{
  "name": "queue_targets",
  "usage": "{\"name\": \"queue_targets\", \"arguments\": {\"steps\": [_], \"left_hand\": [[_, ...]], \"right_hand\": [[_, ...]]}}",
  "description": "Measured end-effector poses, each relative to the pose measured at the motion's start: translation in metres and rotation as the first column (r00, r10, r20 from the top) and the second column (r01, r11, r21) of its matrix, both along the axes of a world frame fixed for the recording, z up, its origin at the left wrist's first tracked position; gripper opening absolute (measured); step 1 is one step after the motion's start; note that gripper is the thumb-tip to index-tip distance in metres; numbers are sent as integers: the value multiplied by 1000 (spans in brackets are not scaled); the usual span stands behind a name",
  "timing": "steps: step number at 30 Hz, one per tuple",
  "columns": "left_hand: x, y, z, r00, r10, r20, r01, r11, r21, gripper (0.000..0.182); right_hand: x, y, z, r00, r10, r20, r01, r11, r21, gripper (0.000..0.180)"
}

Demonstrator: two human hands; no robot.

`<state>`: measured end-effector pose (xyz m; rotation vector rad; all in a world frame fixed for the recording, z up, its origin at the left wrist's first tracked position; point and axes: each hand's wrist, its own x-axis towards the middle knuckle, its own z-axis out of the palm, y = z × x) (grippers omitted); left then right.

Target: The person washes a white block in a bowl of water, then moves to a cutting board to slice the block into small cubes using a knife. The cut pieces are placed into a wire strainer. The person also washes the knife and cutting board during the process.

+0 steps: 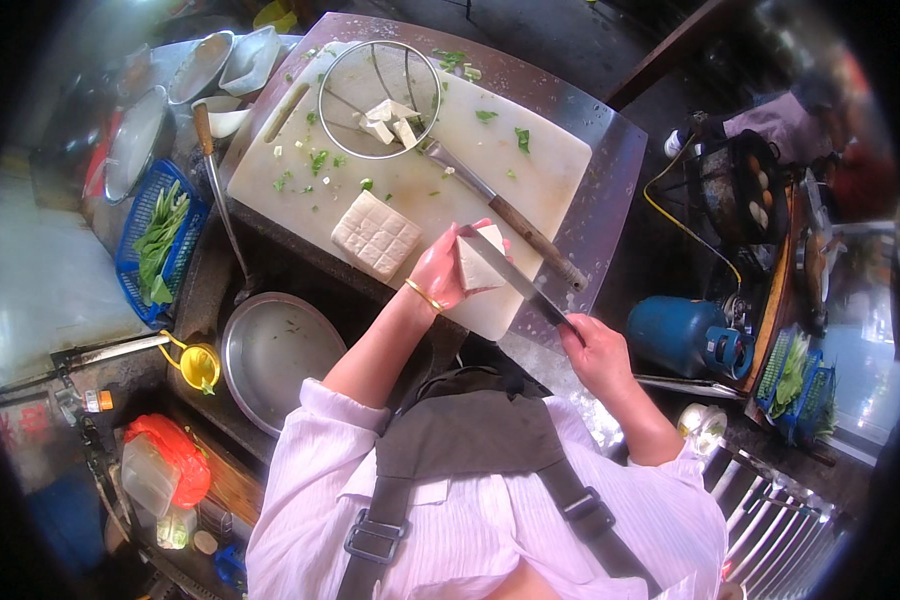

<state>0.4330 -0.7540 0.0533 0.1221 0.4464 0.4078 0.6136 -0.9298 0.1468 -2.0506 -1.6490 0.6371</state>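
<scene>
My left hand cradles a white block of tofu above the near edge of the white cutting board. In my right hand is the dark handle of a kitchen knife; its blade lies across the tofu in my palm. A larger slab of tofu, scored in a grid, rests on the board to the left. Farther back, a wire mesh strainer holds several cut tofu pieces. Its wooden handle points toward the near right.
Chopped greens are scattered over the board. On the left stand a metal basin, a ladle, a blue basket of greens and metal bowls. A blue gas cylinder and a pan are at the right.
</scene>
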Motion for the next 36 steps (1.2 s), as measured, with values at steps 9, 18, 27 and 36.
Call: {"name": "queue_targets", "arguments": {"steps": [9,18,27,36], "left_hand": [[7,-9,3,992,109,59,-102,988,-113,66],[7,0,15,986,133,97,-130,991,-34,76],[-11,18,1,990,-111,91,116,991,-61,85],[-29,36,4,667,-696,-266,725,688,18,97]], "right_hand": [[1,1,-13,999,43,34,-36,985,-168,13],[-5,3,-4,999,-2,-49,0,999,-47,13],[9,9,34,970,-43,-238,38,999,-23,9],[28,15,38,825,478,301,-520,851,75,22]]}}
